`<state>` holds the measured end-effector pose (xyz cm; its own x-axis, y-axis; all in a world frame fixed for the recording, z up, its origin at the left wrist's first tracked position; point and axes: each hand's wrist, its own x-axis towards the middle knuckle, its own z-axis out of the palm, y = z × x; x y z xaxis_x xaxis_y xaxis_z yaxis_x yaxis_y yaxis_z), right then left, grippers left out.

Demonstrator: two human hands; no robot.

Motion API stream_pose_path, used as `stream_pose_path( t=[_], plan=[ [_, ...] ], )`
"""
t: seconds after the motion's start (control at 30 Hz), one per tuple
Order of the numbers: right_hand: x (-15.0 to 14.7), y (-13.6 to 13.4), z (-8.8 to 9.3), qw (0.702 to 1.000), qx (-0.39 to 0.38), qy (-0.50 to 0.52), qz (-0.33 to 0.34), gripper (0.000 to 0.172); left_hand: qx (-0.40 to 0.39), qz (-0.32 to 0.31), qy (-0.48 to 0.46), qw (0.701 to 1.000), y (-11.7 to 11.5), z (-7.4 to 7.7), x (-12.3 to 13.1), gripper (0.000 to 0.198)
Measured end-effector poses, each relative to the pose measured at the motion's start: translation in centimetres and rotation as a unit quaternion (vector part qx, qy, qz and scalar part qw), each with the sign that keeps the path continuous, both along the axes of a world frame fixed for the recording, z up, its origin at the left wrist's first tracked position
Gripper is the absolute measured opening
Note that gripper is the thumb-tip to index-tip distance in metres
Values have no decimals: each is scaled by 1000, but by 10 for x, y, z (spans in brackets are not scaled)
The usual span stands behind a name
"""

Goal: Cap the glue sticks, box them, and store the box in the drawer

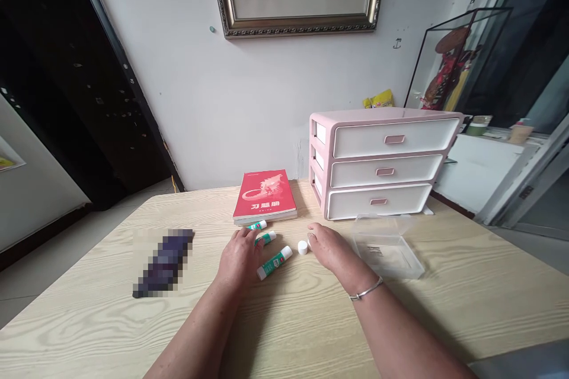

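Observation:
Three green-and-white glue sticks lie in a loose column near the middle of the table. My left hand (242,253) is over their left side, fingers bent, closed at the end of the middle glue stick (268,237). Beyond its fingertips is the far glue stick (258,225); the near glue stick (274,263) lies apart, to the right of the hand. My right hand (328,247) rests on the table with fingers curled round a small white piece, mostly hidden. Just left of it stands a short white cylinder (303,247).
A red book (265,192) lies behind the glue sticks. At the back right stands a pink-and-white drawer unit (386,170), with an open clear plastic box (411,266) before it. A dark, pixelated object (164,263) lies on the left of the wooden table (98,331).

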<state>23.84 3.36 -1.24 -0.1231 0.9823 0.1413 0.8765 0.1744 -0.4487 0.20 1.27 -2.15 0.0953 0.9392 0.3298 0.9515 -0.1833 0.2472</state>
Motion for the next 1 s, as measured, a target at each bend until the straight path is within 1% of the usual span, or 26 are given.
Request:
stream_pose_path(
  t=[0.07,0.13,0.2,0.27,0.33,0.4,0.47,0.6,0.7,0.8,0.87,0.93,1.0],
  plan=[
    [0,-2,6,999,36,2,-16,29,2,-23,-2,1000,-8,5,6,34],
    [-1,-6,10,996,86,20,-27,28,-8,-57,9,998,-16,6,15,35],
    [-5,-9,12,990,128,53,-18,32,-20,-76,41,996,-20,4,25,37],
    [-9,-12,12,986,144,88,6,33,-30,-82,82,993,-21,-1,32,33],
    [-14,-15,11,983,138,116,27,34,-34,-84,105,990,-19,-4,36,26],
    [-18,-17,10,982,120,139,37,35,-30,-95,112,989,-17,-4,36,22],
    [-21,-20,10,981,98,160,41,38,-13,-107,108,988,-20,1,35,20],
    [-29,-28,7,977,63,194,66,46,44,-120,87,988,-31,12,38,21],
    [-35,-31,4,974,61,207,74,44,53,-142,102,983,-39,15,45,25],
    [-39,-30,2,969,53,234,60,32,28,-134,103,985,-44,16,52,24],
    [-41,-29,2,961,28,270,51,23,-8,-123,73,990,-47,19,54,22],
    [-43,-31,4,950,2,306,54,20,-52,-129,13,990,-49,23,54,22],
    [-44,-34,6,940,-15,332,71,22,-94,-152,-70,981,-51,28,50,25]
  ],
)
